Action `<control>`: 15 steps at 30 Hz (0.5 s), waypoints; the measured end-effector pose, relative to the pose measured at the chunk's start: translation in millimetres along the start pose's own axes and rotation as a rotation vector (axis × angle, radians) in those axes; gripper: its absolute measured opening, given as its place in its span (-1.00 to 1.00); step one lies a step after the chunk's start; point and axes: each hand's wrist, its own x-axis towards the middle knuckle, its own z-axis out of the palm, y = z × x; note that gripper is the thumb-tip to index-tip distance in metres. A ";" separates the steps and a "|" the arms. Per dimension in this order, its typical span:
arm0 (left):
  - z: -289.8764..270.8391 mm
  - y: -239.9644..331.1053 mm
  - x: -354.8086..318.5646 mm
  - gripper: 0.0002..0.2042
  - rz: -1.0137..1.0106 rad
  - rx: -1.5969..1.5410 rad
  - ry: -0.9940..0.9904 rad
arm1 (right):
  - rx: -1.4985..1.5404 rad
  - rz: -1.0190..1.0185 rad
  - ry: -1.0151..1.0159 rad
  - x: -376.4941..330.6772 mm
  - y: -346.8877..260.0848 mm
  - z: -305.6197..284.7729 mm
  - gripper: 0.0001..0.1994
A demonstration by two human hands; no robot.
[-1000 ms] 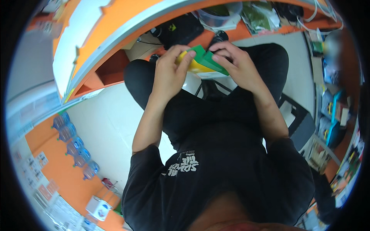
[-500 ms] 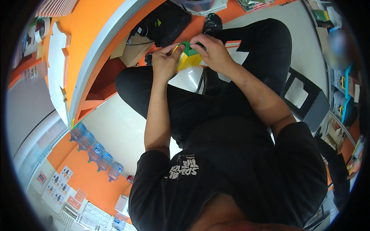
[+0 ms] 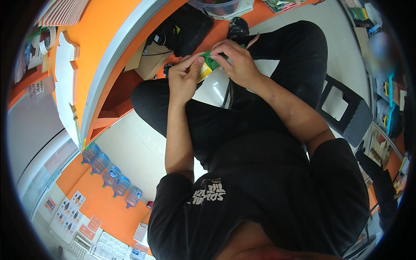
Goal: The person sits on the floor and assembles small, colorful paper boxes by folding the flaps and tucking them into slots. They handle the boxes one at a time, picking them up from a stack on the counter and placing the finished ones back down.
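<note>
A small yellow-and-green carton (image 3: 207, 70) sits between my hands above my lap, its green end facing away from me. My left hand (image 3: 183, 80) is closed on its left side, with the thumb lying along the yellow face. From the right, my right hand (image 3: 236, 63) pinches at the green end, and its fingers hide part of it. Beyond my right hand, a thin piece with a reddish-orange edge (image 3: 253, 40) sticks out; my fingers cover its near end, so I cannot tell if I touch it.
An orange counter with a grey curved edge (image 3: 108, 56) rises at my left. A cardboard box (image 3: 152, 60) and a black bag (image 3: 190, 28) are ahead. Several water jugs (image 3: 112, 175) line the lower left. A black stool (image 3: 346, 106) stands at my right, near shelves with blue bins (image 3: 390, 93).
The carton has tilted and turned, showing less of its yellow side. My right hand has shifted slightly along its green end. The orange-edged piece now appears more edge-on.
</note>
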 end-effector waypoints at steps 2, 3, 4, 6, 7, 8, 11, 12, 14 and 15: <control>-0.9 -0.1 -1.4 -0.77 -0.030 -0.021 -0.003 | 0.027 0.032 0.000 -1.1 -2.0 0.6 -0.90; -1.3 -0.7 -1.6 -0.76 -0.009 0.010 -0.007 | 0.040 0.040 -0.007 -0.8 -2.7 1.0 -0.90; -1.8 -1.5 -1.8 -0.75 0.013 0.041 -0.012 | 0.052 0.047 -0.013 -0.4 -3.6 1.4 -0.90; -1.9 -1.7 -2.6 -0.75 0.004 0.032 -0.016 | 0.066 0.086 -0.064 0.1 -3.1 0.9 -0.88; -0.9 -1.4 -3.4 -0.75 -0.027 -0.008 -0.016 | 0.066 0.117 -0.110 -0.6 -0.9 -0.8 -0.87; -0.6 -1.0 -3.7 -0.75 -0.057 -0.048 -0.016 | 0.066 0.148 -0.155 -1.0 1.5 -1.9 -0.86; -5.8 0.0 -0.7 -0.74 0.027 0.156 -0.105 | 0.423 0.349 -0.280 -0.5 16.2 -1.9 -0.83; -7.7 -1.0 -0.9 -0.74 0.000 0.140 -0.129 | 0.463 0.409 -0.370 2.2 18.1 -5.3 -0.83; -12.4 -3.6 -1.6 -0.75 -0.055 0.106 -0.177 | 0.541 0.528 -0.552 8.7 20.4 -15.7 -0.83; -19.1 -1.4 1.0 -0.75 -0.081 0.076 -0.224 | 0.594 0.568 -0.492 11.6 20.1 -19.9 -0.83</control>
